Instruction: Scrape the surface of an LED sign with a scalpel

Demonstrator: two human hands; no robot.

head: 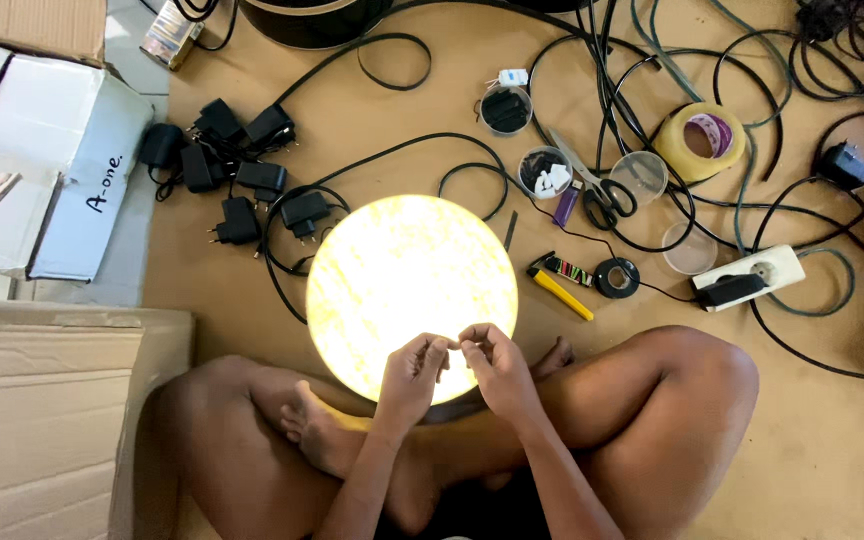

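A round glowing lamp disc (407,280) lies on the floor in front of my crossed legs. My left hand (414,370) and my right hand (490,362) meet over the disc's near edge, fingertips pinched together on something tiny between them; what it is cannot be made out. Both hands hover just above the lit surface.
Black power adapters (237,180) lie to the left, cardboard boxes (42,140) beyond them. To the right are scissors (597,190), small plastic cups (640,175), a tape roll (702,140), a yellow cutter (562,293), black tape (617,277), a white power strip (752,275) and tangled cables (652,70).
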